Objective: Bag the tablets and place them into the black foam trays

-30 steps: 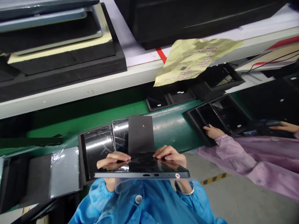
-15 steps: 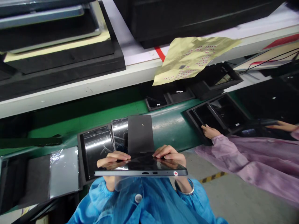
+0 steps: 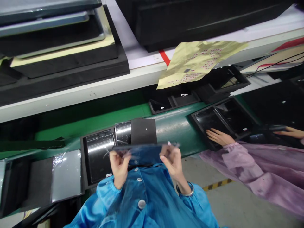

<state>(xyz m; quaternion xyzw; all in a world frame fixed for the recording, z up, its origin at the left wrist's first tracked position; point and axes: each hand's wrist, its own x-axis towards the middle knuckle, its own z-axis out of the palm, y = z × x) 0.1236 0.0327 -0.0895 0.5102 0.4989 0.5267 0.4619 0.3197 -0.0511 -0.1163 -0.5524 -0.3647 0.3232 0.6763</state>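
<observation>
I hold a dark tablet [image 3: 142, 152] in both hands, just above a black tray [image 3: 83, 164] on the green conveyor belt [image 3: 175, 126]. It is tipped up, so its underside faces me, and it is blurred by motion. My left hand [image 3: 119, 167] grips its left end. My right hand [image 3: 171, 160] grips its right end, fingers curled around the edge. In the tray lie shiny film-covered panels [image 3: 99, 155] and a matte dark panel [image 3: 143, 131].
A person in a pink sleeve [image 3: 251, 171] reaches from the right, a hand [image 3: 219, 136] resting on another black tray [image 3: 223, 118]. A yellow sticker sheet [image 3: 197, 61] hangs off the white shelf [image 3: 95, 88]. Black foam trays [image 3: 64, 60] are stacked above. A silver panel [image 3: 66, 175] lies at left.
I have tipped the tablet up from lying flat, and moved it away from me over the tray. The other person's hand has slid further onto their tray.
</observation>
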